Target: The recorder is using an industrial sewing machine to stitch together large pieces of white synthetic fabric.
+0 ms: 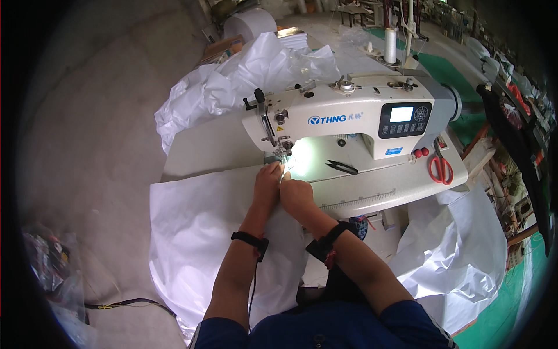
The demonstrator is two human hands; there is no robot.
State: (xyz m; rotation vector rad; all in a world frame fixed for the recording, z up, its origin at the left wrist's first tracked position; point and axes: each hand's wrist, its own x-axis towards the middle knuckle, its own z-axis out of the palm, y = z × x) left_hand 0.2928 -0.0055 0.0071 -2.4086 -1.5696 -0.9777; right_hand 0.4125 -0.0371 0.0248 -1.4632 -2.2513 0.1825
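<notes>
1. Left hand (pixel 268 181) is laid flat on the white fabric sheet (pixel 203 227), fingers stretched toward the needle area – nothing is clasped, the fabric is only pressed down.
2. Right hand (pixel 296 195) is set just beside the left one, touching it; its fingers are curled at the fabric edge. Whether the edge is pinched cannot be told – the fingertips are too small and washed out by the lamp glare.
3. The fabric sheet is spread over the near-left part of the sewing table (pixel 372 192) and hangs off its front edge; its far edge is fed under the presser foot (pixel 284 150).
4. The sewing machine (pixel 349 119), white with a dark control panel, is seen directly behind both hands.
5. Black thread snips (pixel 343 167) are lying on the table right of the hands, apart from them.
6. Red-handled scissors (pixel 440 167) are placed further right, near the table edge.
7. Crumpled white material (pixel 232 81) is piled behind the machine, on the left.
</notes>
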